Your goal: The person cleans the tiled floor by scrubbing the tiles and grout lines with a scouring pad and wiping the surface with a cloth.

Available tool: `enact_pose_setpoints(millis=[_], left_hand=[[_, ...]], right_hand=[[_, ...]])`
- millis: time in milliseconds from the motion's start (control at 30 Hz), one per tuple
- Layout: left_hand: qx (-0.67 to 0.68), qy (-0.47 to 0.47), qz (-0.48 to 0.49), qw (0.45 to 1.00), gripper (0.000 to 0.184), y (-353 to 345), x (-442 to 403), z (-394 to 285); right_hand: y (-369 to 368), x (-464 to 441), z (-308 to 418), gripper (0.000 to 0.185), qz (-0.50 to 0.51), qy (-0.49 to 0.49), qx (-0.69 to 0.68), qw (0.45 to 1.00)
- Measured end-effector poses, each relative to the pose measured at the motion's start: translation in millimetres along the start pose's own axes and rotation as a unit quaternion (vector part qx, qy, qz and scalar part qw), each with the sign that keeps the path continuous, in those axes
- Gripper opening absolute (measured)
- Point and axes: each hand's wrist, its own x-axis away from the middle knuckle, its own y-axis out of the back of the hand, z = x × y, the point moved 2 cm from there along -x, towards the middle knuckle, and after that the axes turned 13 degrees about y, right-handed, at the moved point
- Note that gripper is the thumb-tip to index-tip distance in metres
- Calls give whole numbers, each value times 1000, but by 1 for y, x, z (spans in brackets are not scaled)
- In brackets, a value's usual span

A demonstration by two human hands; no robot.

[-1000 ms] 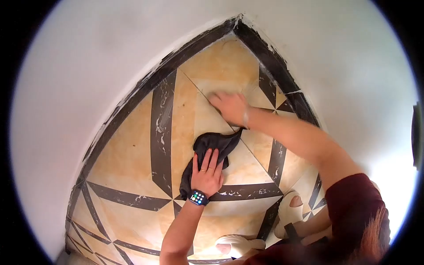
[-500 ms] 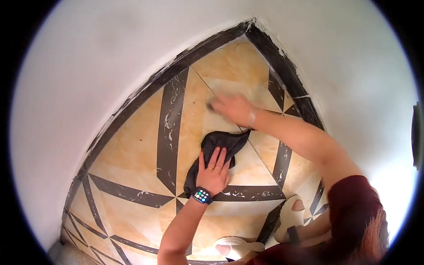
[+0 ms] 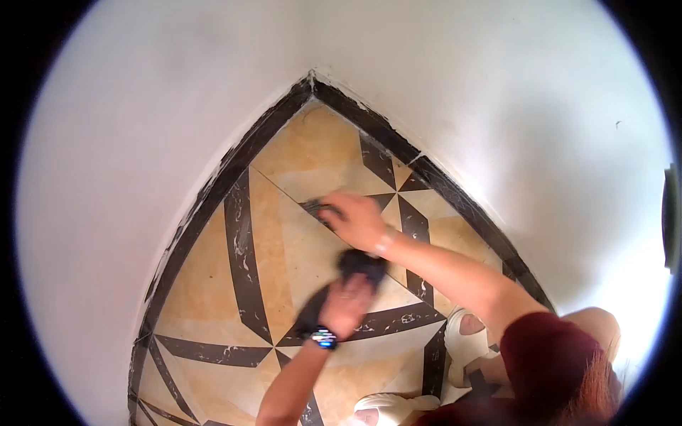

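My left hand (image 3: 347, 307), smeared by motion, presses on a crumpled black cloth (image 3: 361, 263) on the tiled floor (image 3: 316, 245). The cloth is blurred beyond the fingertips and trails out to the left of the wrist. A smartwatch (image 3: 323, 337) with a lit screen is on that wrist. Just above the cloth, my right hand (image 3: 355, 220) is closed with bent fingers on a small dark scrubbing piece (image 3: 316, 207). Streaky edges of the piece show past the fingertips, against a tile seam; its exact kind is unclear. A pale band (image 3: 384, 241) circles the right wrist.
White walls meet at a corner above a dark skirting border (image 3: 359, 110) with ragged white edges. The floor has cream and yellowish tiles with dark marbled strips (image 3: 245, 270). My light-coloured shoes (image 3: 465, 337) are at lower right.
The view has shifted, so the corner sits lower and further left. My right hand has come down and nearer the left hand. The cloth has bunched up under my left hand.
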Motion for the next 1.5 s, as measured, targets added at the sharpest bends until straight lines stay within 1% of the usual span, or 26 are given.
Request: enact_pose_setpoints(millis=[33,67,100,200,267,333,400,467,533,567,667,733,800,867,933,1000,1067,1133,1167,1233,1267,1333,1367,1433,1467,1500], left_hand=[[62,-67,-49,995,39,-2,-21,-32],[4,-151,8,989,42,-6,-49,-51],[43,-120,-16,992,37,-25,-79,-61],[204,15,-12,979,36,11,-187,-32],[-27,-47,-106,993,32,33,-231,16],[-22,-62,-121,990,35,52,-247,55],[-55,37,-93,993,37,72,-258,91],[-65,173,-198,963,40,84,-265,138],[-116,249,-210,938,43,102,-266,178],[-133,250,-154,947,45,102,-264,181],[-113,294,-185,931,45,101,-243,173],[-100,327,-152,927,45,107,-211,182],[-121,323,-167,923,43,104,-157,198],[-124,367,-186,903,42,111,-83,198],[-124,445,-235,855,38,107,-6,206],[-164,483,-301,806,36,80,80,248],[-235,512,-304,769,34,89,144,256],[-205,580,-266,742,33,91,198,263],[-191,560,-257,764,34,99,194,245],[-163,523,-236,803,35,129,174,178],[-163,445,-230,850,39,129,163,156],[-164,326,-215,906,42,119,136,120],[-124,329,-200,915,44,100,128,114],[-68,348,-180,918,47,76,99,94],[-54,366,-169,913,48,74,86,83],[-95,351,-172,916,49,59,85,82]], right_hand=[[31,14,8,21,-69,-4,-15,997],[54,27,11,21,-136,-9,-30,990],[66,42,5,21,-175,-18,-39,984],[87,64,-13,22,-234,-20,-8,972],[93,73,-22,23,-222,5,32,975],[95,75,-24,21,-222,14,45,974],[93,78,-23,19,-208,-28,15,978],[91,80,-17,19,-196,-54,8,979],[82,83,-19,17,-195,-78,-34,977],[77,85,-22,17,-194,-82,-48,976],[67,85,-11,19,-162,-63,-45,984],[68,82,-7,21,-118,-17,-6,993],[73,82,-7,22,-101,7,7,995],[78,87,-11,22,-80,16,9,997],[83,95,-16,22,-78,1,11,997],[91,103,-17,21,-88,-11,12,996],[93,111,-22,22,-71,-38,32,996],[92,112,-25,24,-46,-74,70,994],[86,112,-33,30,4,-21,103,994],[55,100,-58,34,127,18,172,977],[40,86,-67,37,189,38,205,960],[13,30,-76,41,177,70,234,953],[2,-7,-88,37,172,112,193,960],[-11,-73,-101,24,117,71,253,958],[-12,-68,-97,24,127,76,255,956],[-12,-53,-91,24,136,78,258,953]])
